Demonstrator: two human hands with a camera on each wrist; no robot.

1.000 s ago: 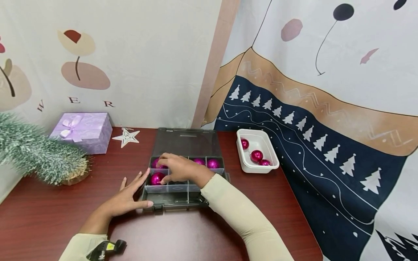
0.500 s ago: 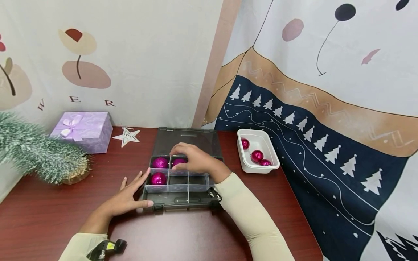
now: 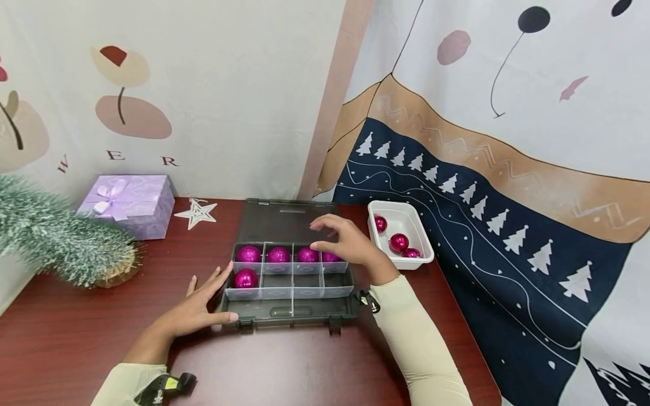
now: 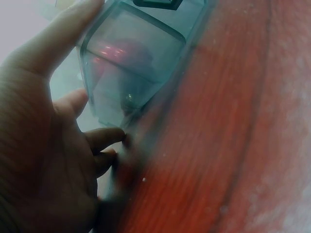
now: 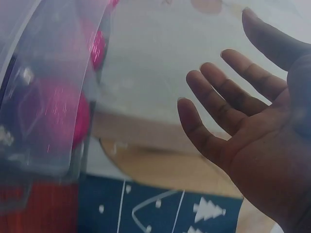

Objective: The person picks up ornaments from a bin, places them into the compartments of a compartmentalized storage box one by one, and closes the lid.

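A dark see-through compartment box (image 3: 284,309) lies on the table with its lid folded back. Its rear row bears several glittery magenta baubles (image 3: 249,254). In the second row, the leftmost compartment has one shiny magenta bauble (image 3: 246,278). My left hand (image 3: 195,310) rests against the box's left side, fingers spread and holding nothing. My right hand (image 3: 350,242) hovers above the box's rear right corner, fingers relaxed and apart, with nothing in it; it partly hides the rightmost bauble. In the right wrist view the right palm (image 5: 272,145) shows bare beside the box wall.
A white tub (image 3: 401,263) with 3 shiny magenta baubles (image 3: 398,243) stands right of the box. At the left are a frosted miniature tree (image 3: 61,237), a lilac gift box (image 3: 134,206) and a white star ornament (image 3: 196,213). A patterned cloth (image 3: 457,225) hangs along the right edge.
My right hand has moved rightward along the rear row, from the leftmost compartments to the right corner, uncovering the baubles there. The left hand stays in place.
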